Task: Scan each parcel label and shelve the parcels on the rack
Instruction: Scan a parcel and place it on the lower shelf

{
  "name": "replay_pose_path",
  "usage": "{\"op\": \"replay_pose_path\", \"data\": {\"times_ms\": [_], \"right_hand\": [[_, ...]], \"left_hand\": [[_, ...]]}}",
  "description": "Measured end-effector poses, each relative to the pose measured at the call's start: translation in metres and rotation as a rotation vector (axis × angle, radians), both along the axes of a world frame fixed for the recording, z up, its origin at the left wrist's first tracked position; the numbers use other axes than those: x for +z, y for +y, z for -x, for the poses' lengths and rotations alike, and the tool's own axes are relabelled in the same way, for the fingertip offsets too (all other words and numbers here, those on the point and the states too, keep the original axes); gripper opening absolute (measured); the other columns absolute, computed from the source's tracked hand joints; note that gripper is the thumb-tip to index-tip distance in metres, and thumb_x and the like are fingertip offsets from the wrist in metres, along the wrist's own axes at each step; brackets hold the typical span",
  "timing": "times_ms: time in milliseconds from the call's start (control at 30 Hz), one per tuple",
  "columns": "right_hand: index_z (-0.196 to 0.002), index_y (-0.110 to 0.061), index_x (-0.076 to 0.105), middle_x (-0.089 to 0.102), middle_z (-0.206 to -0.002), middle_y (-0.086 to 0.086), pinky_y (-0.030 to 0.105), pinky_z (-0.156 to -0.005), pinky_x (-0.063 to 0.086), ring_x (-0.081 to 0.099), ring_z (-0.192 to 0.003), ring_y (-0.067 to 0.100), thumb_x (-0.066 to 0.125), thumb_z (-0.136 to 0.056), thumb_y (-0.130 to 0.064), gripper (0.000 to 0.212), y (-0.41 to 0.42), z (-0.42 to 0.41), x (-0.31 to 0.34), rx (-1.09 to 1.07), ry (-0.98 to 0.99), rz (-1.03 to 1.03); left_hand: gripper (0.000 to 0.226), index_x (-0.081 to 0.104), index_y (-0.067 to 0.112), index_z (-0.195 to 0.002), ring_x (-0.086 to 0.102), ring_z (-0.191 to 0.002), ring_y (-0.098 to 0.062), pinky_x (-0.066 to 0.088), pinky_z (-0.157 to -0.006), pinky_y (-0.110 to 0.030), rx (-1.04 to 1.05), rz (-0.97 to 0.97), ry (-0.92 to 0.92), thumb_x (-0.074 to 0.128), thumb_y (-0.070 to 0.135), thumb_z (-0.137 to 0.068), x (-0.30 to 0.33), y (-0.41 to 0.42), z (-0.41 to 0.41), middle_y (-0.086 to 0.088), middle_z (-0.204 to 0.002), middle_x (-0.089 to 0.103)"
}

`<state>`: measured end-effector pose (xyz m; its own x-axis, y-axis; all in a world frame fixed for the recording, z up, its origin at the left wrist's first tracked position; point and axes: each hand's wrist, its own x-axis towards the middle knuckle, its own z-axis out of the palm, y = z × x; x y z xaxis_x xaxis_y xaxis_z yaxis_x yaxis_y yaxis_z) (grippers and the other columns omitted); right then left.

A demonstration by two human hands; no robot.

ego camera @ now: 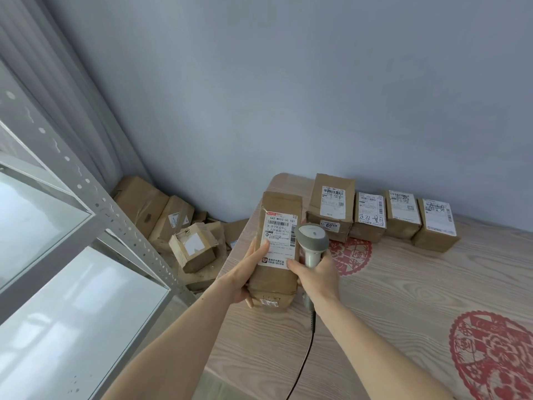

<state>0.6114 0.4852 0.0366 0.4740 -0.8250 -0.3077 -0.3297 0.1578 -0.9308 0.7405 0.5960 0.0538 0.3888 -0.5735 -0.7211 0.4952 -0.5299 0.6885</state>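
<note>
- Tall parcel (pixel 275 249) is gripped at its left edge by left hand (pixel 245 272), thumb on label.
- Scanner (pixel 313 241), just right of parcel, is gripped by right hand (pixel 318 274).
- Four boxes (pixel 330 210) are lined up behind parcel on tabletop (pixel 403 298).

1. Four parcels (pixel 383 215) stand in a row along the table's (pixel 389 298) far edge, against the wall (pixel 288 96); little room shows behind them.
2. The table's middle and near part lie bare but for red prints (pixel 496 356).
3. At the left edge, the held parcel (pixel 277 252) and scanner (pixel 313 241) block passage.
4. A cable (pixel 305 356) hangs off the near edge.
5. Boxes (pixel 173 223) crowd the floor between table and rack (pixel 115 220).
</note>
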Motion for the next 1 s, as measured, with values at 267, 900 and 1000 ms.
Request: {"op": "replay_pose_path", "data": {"times_ms": [267, 900, 1000], "right_hand": [[-0.107, -0.03, 0.06, 0.074, -0.098, -0.007, 0.048, -0.084, 0.061, 0.072, -0.092, 0.016, 0.092, -0.062, -0.027, 0.055, -0.002, -0.002, 0.022, 0.043, 0.002, 0.037], [-0.109, -0.01, 0.063, 0.068, -0.088, 0.007, 0.032, -0.071, 0.052, 0.063, -0.068, 0.016, 0.059, -0.101, -0.024, 0.017, 0.036, 0.016, 0.066, 0.286, -0.219, -0.131], [-0.11, 0.0, 0.064, 0.069, -0.082, 0.006, 0.028, -0.066, 0.051, 0.062, -0.069, 0.015, 0.055, -0.103, -0.021, 0.024, 0.043, 0.018, 0.067, 0.301, -0.271, -0.203]], "left_hand": [[0.035, 0.057, 0.04, -0.131, 0.07, -0.089, -0.027, 0.05, -0.065, -0.038, 0.216, 0.105, 0.031, 0.056, 0.052, -0.098, 0.007, -0.002, 0.016, -0.005, -0.105, 0.075], [0.033, 0.057, 0.041, -0.134, 0.072, -0.07, -0.017, 0.051, -0.042, -0.023, 0.322, 0.29, -0.054, 0.056, 0.042, -0.101, 0.012, 0.014, 0.024, -0.002, -0.1, 0.075], [0.032, 0.057, 0.036, -0.134, 0.07, -0.054, -0.009, 0.048, -0.04, -0.02, 0.317, 0.342, -0.07, 0.055, 0.038, -0.103, 0.01, 0.015, 0.025, -0.002, -0.092, 0.073]]}}
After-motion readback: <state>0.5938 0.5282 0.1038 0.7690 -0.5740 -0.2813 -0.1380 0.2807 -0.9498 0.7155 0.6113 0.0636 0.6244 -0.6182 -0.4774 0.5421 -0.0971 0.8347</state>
